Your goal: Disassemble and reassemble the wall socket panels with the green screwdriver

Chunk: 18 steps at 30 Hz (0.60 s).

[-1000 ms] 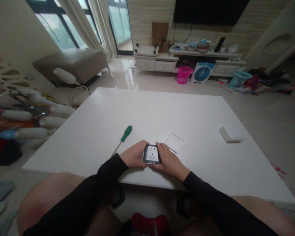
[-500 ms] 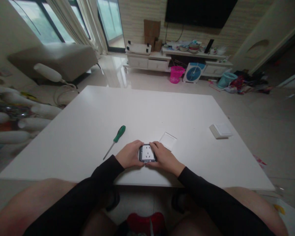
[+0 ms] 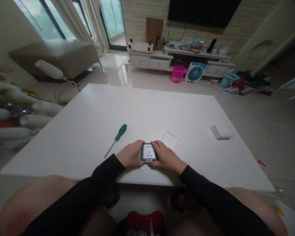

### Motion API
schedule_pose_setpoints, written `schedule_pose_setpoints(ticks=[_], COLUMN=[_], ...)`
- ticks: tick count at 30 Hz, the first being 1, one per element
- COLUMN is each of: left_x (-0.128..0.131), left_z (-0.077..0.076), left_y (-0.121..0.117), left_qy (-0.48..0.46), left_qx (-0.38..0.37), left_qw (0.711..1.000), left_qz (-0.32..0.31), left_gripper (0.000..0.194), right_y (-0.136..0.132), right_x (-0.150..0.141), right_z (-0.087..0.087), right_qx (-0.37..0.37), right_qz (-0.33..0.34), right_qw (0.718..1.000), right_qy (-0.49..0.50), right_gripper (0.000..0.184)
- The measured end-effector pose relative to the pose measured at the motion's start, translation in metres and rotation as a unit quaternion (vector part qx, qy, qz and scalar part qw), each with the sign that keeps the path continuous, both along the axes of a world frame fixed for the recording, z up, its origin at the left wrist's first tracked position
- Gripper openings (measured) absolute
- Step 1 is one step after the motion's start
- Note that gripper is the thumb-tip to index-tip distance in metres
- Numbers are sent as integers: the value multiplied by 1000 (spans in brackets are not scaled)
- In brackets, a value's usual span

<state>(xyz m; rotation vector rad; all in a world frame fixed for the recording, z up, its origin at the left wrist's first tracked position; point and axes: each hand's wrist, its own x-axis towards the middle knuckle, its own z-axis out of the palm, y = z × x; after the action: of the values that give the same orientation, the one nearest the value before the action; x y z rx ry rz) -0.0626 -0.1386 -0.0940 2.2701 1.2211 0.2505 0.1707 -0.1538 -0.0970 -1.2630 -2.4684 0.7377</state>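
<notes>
A wall socket (image 3: 149,152) with a white face, slots and a dark surround is held between my two hands near the table's front edge. My left hand (image 3: 132,153) grips its left side, and my right hand (image 3: 166,156) grips its right side, fingers along the upper edge. Just behind my right hand lies a white square cover frame (image 3: 170,139), its near part hidden by that hand. To the left of my left hand rests a screwdriver (image 3: 120,132) with a green handle, its shaft pointing towards me.
The white table (image 3: 137,108) spans the middle of the view. On its right side sits a white boxy piece (image 3: 222,131). Across the floor stand a pink basket (image 3: 178,74), a blue-and-white fan (image 3: 195,72) and a low cabinet (image 3: 149,62).
The view has shifted, so the table and the things on it appear further left than a second ago. Both hands keep hold of the socket, which shows little other change.
</notes>
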Motion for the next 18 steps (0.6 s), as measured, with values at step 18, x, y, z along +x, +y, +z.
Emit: schedule_pose_setpoints(ticks=[18], left_x=[2], left_z=[7], left_y=[3], left_qy=[29], left_qx=[13], left_qw=[999], left_qz=[-20], left_gripper=[56], right_y=[0], right_x=[-2], right_z=[-8], right_qx=[34], right_qz=[8], right_qw=[998], right_qy=[-53], right_gripper=[84])
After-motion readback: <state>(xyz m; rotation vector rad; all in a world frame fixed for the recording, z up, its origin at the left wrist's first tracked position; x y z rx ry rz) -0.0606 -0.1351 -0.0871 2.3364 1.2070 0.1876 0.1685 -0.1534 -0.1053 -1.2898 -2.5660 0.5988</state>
